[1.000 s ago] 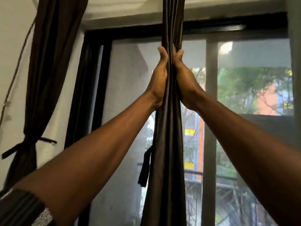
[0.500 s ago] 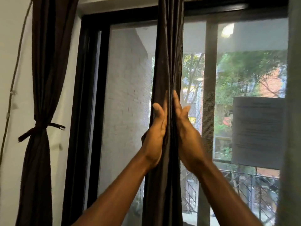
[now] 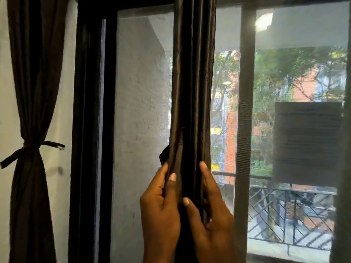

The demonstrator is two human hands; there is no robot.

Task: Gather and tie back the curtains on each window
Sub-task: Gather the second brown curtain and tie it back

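Head view: left hand and right hand have slid down the gathered curtain hanging mid-window and now clamp it from either side, close together, so tying it looks next.

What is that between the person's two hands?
The middle curtain, gathered into a dark bundle: the left hand and right hand grip it from either side, in the head view.
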